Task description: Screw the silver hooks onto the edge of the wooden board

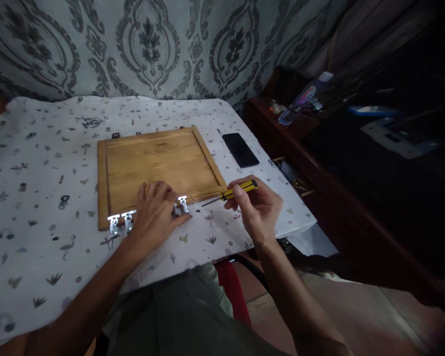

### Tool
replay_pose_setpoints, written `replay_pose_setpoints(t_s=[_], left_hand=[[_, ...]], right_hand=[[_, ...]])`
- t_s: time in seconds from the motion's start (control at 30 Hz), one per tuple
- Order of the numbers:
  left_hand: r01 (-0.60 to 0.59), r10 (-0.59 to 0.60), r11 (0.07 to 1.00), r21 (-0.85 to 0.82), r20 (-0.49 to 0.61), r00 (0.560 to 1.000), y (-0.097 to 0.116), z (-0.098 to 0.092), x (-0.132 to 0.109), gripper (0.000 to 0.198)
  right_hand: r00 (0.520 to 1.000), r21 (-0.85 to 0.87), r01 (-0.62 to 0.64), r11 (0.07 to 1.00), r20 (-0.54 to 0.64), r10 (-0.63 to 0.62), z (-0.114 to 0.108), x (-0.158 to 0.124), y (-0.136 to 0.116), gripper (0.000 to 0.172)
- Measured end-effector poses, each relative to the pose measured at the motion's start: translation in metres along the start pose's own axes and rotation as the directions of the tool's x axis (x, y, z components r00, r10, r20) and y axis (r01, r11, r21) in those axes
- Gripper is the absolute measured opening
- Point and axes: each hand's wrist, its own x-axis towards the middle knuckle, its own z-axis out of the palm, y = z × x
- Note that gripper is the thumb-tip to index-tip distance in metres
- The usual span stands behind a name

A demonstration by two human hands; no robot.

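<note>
A wooden panel (pixel 152 163) with a raised frame lies flat on the cloth-covered table. Silver metal hinges sit along its near edge: a pair at the left (pixel 121 221) and another pair (pixel 182 204) further right. My left hand (pixel 152 212) rests over the near edge, fingers bent on the wood and thumb against the lower part of the right-hand hinges, partly hiding them. My right hand (pixel 257 205) is closed around a yellow and black screwdriver (pixel 244 188). Its thin shaft points left, with the tip just off the panel's edge, close to the right-hand hinges.
A black phone (pixel 241 150) lies right of the panel on the patterned tablecloth (pixel 52 188). Beyond the table's right edge stands dark red furniture (pixel 300 153) with a clear plastic bottle (pixel 306 99) on it. A patterned curtain (pixel 148 44) hangs behind the table.
</note>
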Motion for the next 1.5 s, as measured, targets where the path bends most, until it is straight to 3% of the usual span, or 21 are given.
replay_pose_setpoints(t_s=[0.43, 0.73, 1.5], left_hand=[[0.040, -0.040, 0.999, -0.025, 0.021, 0.999, 0.001, 0.000, 0.001, 0.033], [0.060, -0.059, 0.998, -0.021, 0.034, 0.998, 0.004, -0.001, 0.002, 0.036], [0.076, -0.074, 0.996, -0.041, 0.031, 0.997, 0.002, 0.004, 0.001, 0.034]], right_hand=[[0.998, -0.004, 0.061, 0.998, 0.033, -0.061, 0.016, 0.009, -0.009, 0.026], [0.980, -0.019, 0.113, 0.993, 0.168, -0.109, 0.036, 0.016, -0.007, 0.019], [0.946, -0.100, 0.162, 0.982, 0.297, -0.125, 0.041, 0.019, -0.002, 0.020]])
